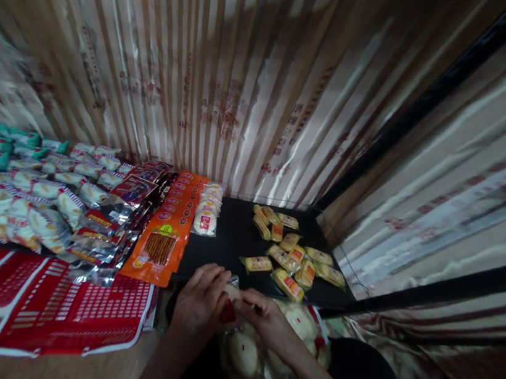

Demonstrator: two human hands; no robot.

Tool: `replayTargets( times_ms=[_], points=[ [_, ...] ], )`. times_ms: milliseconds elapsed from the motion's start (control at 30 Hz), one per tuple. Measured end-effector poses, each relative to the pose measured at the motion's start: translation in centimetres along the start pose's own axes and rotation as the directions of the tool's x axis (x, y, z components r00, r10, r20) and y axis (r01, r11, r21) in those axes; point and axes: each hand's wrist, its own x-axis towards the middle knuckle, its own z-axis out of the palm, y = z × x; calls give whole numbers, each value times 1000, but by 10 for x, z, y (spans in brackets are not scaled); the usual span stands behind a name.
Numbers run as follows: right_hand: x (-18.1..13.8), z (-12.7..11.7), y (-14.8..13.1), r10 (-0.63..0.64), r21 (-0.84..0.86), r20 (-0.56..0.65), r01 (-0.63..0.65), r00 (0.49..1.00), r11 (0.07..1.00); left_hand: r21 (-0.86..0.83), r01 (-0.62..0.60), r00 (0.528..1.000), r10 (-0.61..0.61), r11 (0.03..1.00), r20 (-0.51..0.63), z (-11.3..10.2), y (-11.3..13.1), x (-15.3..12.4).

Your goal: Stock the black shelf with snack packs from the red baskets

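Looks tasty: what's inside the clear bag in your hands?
The clear bag holds pale round buns with red marks. The left hand and right hand cover its top.

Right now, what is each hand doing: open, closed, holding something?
Left hand: closed on the top of the clear plastic bag of pale round buns.
Right hand: fingers pinched on the same bag top, beside the left.
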Motion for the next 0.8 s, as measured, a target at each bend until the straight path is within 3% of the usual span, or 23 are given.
replayTargets(
  times_ms=[100, 200, 367, 600, 800],
  points=[
    [17, 6, 5, 53, 262, -35, -42, 998, 964, 40, 78, 962, -65, 996, -267, 6, 0, 1],
    [39, 12, 14, 66, 404, -74, -30, 995, 914, -22, 123, 919, -123, 992, -374, 15, 4, 3],
    [83, 17, 24, 70, 389, -124, -17, 990, 921, -62, 212, 910, -220, 975, -351, 41, 0, 7],
    [138, 18, 37, 48, 166, -252, -6, 967, 986, -90, 371, 880, -381, 924, -283, 75, -25, 22],
    [168, 19, 42, 25, 79, -264, -4, 964, 997, -95, 414, 866, -424, 905, -266, 95, -45, 36]
  ],
)
